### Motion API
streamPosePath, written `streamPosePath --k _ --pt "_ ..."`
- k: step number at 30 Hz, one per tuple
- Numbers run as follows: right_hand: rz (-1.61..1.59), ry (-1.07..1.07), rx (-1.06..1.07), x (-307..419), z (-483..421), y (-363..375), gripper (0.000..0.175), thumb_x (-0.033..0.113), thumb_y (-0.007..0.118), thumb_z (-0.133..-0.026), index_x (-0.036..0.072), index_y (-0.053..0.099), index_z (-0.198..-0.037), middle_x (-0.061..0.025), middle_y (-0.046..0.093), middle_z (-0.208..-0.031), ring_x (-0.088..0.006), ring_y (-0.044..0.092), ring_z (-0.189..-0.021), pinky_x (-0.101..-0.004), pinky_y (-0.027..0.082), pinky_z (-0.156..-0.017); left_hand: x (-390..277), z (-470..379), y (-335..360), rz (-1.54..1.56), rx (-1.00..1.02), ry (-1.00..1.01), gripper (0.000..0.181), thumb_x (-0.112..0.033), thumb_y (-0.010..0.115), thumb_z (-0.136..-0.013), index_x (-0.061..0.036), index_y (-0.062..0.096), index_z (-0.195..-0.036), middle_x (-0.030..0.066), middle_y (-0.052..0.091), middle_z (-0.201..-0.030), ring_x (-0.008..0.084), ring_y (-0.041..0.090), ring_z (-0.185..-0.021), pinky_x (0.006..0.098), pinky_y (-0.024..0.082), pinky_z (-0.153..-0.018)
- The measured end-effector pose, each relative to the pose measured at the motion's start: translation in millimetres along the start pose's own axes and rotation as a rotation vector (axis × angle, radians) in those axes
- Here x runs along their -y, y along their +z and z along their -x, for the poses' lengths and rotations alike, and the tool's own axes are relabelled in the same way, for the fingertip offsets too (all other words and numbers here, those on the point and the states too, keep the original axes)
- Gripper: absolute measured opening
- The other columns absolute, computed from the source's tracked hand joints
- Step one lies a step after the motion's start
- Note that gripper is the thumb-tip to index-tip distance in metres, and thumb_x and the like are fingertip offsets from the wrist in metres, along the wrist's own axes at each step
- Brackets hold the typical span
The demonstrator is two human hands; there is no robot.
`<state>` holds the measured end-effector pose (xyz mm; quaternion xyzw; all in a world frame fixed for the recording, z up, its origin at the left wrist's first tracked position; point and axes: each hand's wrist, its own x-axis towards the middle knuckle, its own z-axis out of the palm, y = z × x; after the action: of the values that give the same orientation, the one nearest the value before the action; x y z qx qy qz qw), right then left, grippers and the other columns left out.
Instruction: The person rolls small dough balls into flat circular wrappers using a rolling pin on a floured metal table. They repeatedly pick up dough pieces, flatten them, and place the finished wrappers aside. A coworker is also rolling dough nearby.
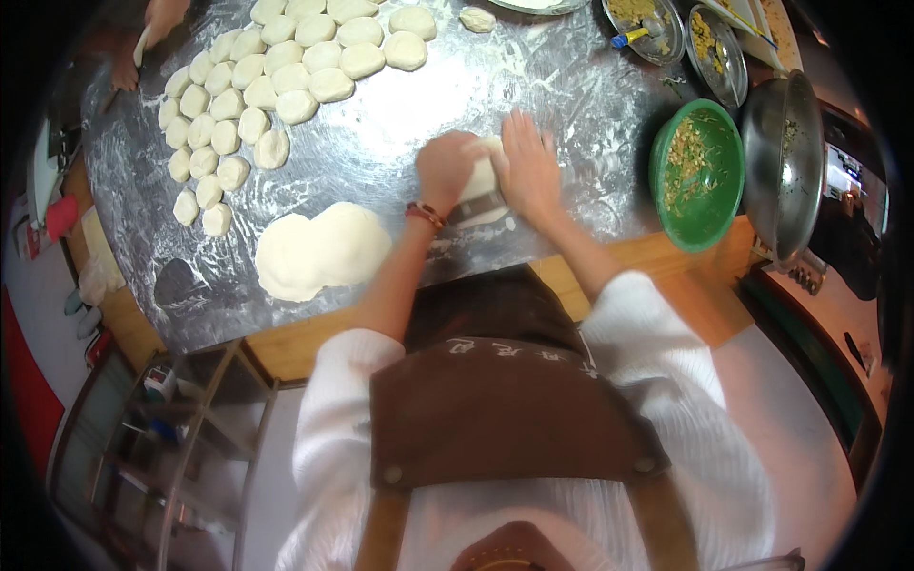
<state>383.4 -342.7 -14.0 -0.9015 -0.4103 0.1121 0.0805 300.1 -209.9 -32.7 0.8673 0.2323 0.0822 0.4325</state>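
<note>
My left hand (448, 168), with a red bracelet at the wrist, curls its fingers over the upper left edge of a flattened piece of dough (481, 183). Along the dough's right side lies my right hand (530, 168), its fingers stretched out; what is under its palm is hidden. A blurred greyish band crosses the lower part of this dough, and I cannot tell what it is. Two rolled-out dough sheets (321, 250) overlap to the left of my left forearm. Many small dough rounds (284, 57) stand in rows at the upper left of the floured metal worktop (400, 128).
A green bowl of chopped filling (717, 185) is at the right, beside a large steel bowl (800, 164). Metal dishes of yellow filling (653, 32) stand at the upper right. One separate dough piece (477, 20) lies near the top. Another person's hand (166, 18) shows at the upper left.
</note>
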Motion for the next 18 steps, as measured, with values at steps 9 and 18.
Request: streamPosePath --k 9,18 --pt "0.027 0.013 -0.048 5 -16 -10 0.055 0.028 0.048 -0.092 0.0 0.038 -0.138 -0.0148 0.032 -0.149 -0.031 0.028 -0.138 -0.0508 0.022 -0.111 -28 49 -8 0.051 -0.108 -0.169 0.023 -0.021 0.065 -0.082 -0.0023 0.069 -0.094 0.0142 0.069 -0.086 0.0304 0.064 -0.077 0.0364 0.049 -0.073" --pt "0.105 -0.096 0.128 -1 62 -9 0.055 0.032 0.044 -0.095 0.001 0.036 -0.14 -0.017 0.033 -0.148 -0.0302 0.028 -0.138 -0.0497 0.023 -0.111 -4 77 2 0.359 -0.165 -0.51 0.026 -0.027 0.067 -0.08 -0.0043 0.072 -0.091 0.0142 0.068 -0.08 0.0311 0.065 -0.074 0.0387 0.049 -0.068"
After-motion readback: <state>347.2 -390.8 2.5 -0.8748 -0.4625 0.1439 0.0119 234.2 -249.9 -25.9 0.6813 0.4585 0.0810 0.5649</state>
